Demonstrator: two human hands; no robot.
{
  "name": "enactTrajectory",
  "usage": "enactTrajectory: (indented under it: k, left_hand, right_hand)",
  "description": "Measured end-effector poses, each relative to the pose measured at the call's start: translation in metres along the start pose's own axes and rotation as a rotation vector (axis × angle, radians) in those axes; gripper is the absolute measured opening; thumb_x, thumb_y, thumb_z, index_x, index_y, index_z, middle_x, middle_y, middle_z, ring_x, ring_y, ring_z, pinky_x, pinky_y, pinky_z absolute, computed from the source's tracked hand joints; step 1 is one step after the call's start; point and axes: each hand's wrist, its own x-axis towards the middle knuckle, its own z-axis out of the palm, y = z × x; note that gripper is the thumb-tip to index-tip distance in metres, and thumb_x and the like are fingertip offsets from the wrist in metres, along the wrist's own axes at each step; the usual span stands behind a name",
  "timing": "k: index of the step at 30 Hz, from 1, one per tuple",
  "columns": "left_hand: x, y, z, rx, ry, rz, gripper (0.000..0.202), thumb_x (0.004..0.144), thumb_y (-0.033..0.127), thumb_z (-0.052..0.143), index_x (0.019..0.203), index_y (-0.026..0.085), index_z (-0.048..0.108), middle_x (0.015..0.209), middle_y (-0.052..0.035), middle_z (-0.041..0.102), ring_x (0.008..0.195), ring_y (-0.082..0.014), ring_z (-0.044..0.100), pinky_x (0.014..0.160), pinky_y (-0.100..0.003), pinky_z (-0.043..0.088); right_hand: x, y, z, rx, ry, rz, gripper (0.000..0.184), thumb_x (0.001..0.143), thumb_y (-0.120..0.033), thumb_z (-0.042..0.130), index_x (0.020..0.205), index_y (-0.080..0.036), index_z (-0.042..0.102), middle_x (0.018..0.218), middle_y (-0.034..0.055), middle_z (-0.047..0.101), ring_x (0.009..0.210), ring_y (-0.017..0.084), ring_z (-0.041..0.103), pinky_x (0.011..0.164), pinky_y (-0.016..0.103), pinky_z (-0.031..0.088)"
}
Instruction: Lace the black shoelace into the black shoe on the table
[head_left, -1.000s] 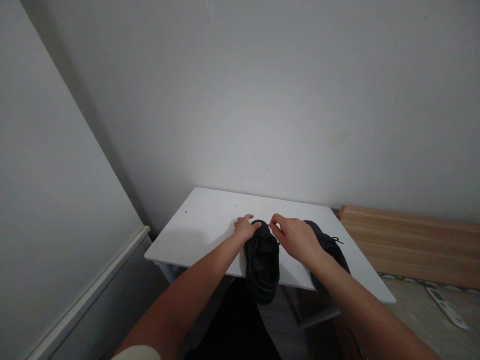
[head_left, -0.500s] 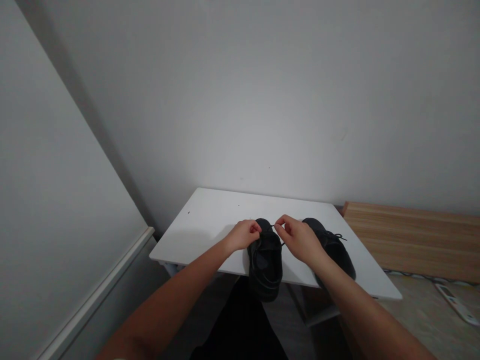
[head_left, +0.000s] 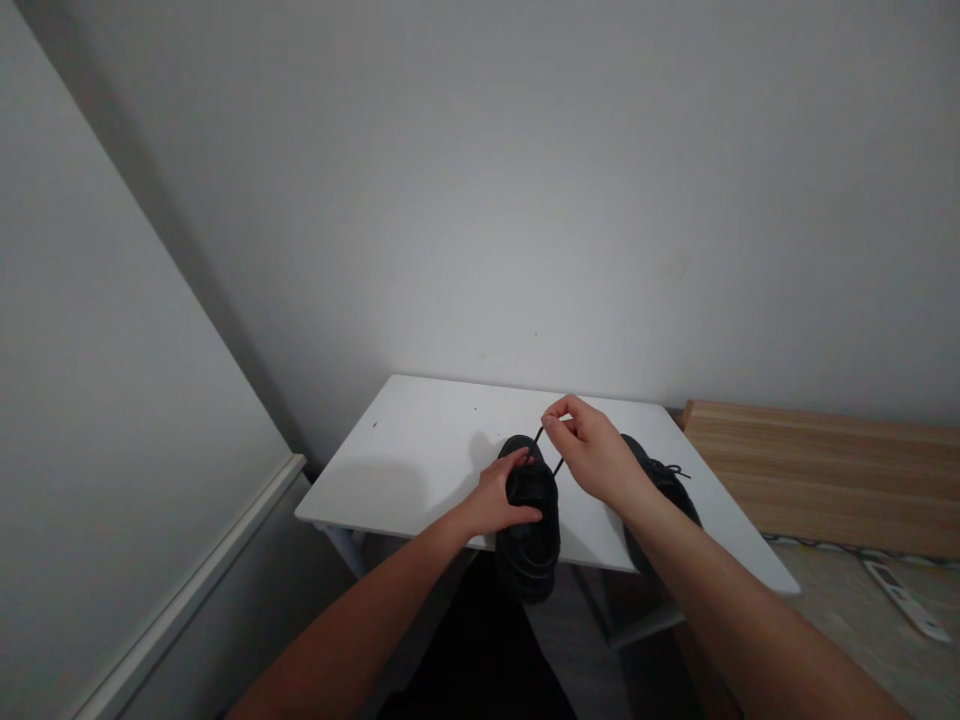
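While my left hand [head_left: 496, 497] clasps a black shoe [head_left: 529, 555] over the table's [head_left: 390, 450] front edge, my right hand [head_left: 592, 450] pinches the lace [head_left: 549, 447] between finger and thumb, holding it up above that shoe. A second black shoe [head_left: 664, 490] sits just right of it on the table, and a wooden board [head_left: 817, 470] shows beyond the table's right side.
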Motion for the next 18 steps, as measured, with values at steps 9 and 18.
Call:
enactTrajectory:
  k: [9, 18]
  left_hand:
    - [0.007, 0.001, 0.014, 0.269, 0.06, -0.046, 0.09, 0.052, 0.01, 0.06, 0.135, 0.02, 0.027, 0.129, -0.0084, 0.048, 0.121, -0.0273, 0.04, 0.103, -0.047, 0.024]
    - [-0.02, 0.049, 0.032, 0.403, 0.5, -0.006, 0.054, 0.067, 0.011, 0.052, 0.12, 0.011, 0.042, 0.129, -0.0151, 0.043, 0.123, -0.0248, 0.035, 0.104, -0.043, 0.028]
  right_hand:
    - [0.006, 0.005, 0.003, 0.342, 0.204, 0.157, 0.016, 0.076, -0.035, 0.05, 0.074, -0.022, 0.041, 0.042, -0.0118, 0.032, 0.031, 0.005, 0.023, 0.033, 0.018, 0.016]
    - [0.014, 0.004, 0.008, 0.153, 0.098, 0.114, 0.01, 0.08, -0.03, 0.044, 0.075, -0.022, 0.042, 0.044, -0.0099, 0.036, 0.032, 0.006, 0.029, 0.034, 0.019, 0.02]
